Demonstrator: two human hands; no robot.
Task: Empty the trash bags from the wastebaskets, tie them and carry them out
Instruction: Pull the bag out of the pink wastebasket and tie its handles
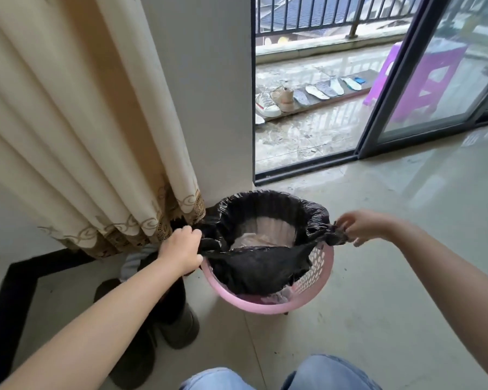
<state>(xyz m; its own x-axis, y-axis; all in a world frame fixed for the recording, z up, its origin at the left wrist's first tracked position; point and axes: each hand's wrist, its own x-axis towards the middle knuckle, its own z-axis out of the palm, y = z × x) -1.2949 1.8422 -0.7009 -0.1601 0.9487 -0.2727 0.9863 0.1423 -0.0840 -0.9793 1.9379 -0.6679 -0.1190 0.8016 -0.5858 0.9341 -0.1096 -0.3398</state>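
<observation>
A pink perforated wastebasket [319, 280] stands on the tiled floor in front of a wall corner. A black trash bag [259, 266] lines it, its far rim still folded over the basket edge and its near edge pulled inward. Pale paper trash [268, 235] lies inside. My left hand [181, 250] grips the bag's left edge in a fist. My right hand [362, 225] pinches a bunched piece of the bag's right edge, pulling it outward past the rim.
A cream curtain [76, 130] hangs at the left, touching the floor beside the basket. Dark boots [169, 325] stand at the lower left. An open sliding door [406, 80] leads to a balcony with shoes [276, 101] and a purple stool [423, 77]. My knees [279, 375] are at the bottom edge.
</observation>
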